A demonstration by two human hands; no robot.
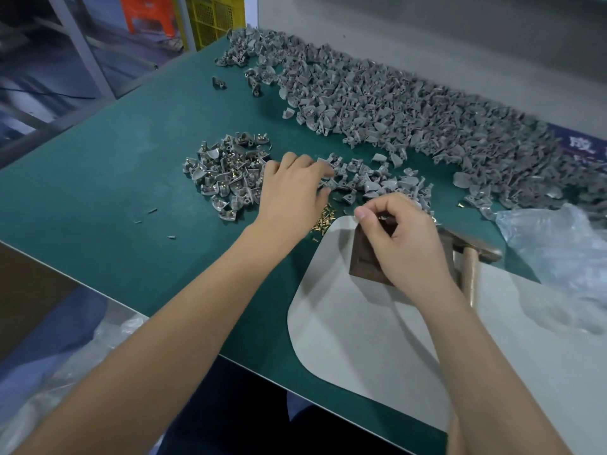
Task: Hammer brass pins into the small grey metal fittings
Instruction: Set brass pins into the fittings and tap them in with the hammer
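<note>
Small pinned pile [226, 178] done; large unpinned heap [410, 110] remains. Left hand [289, 192] grip open, touching fittings; right hand [407, 241] grip curled, contents indiscernible

Green table [115, 178] with grey fittings [394, 103], brass pins [323, 221], hammer [469, 257].

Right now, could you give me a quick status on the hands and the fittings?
Left hand reaching into the small heap of fittings. Right hand curled over the dark block; held item unclear. Hammer idle. Nothing blocking.
</note>
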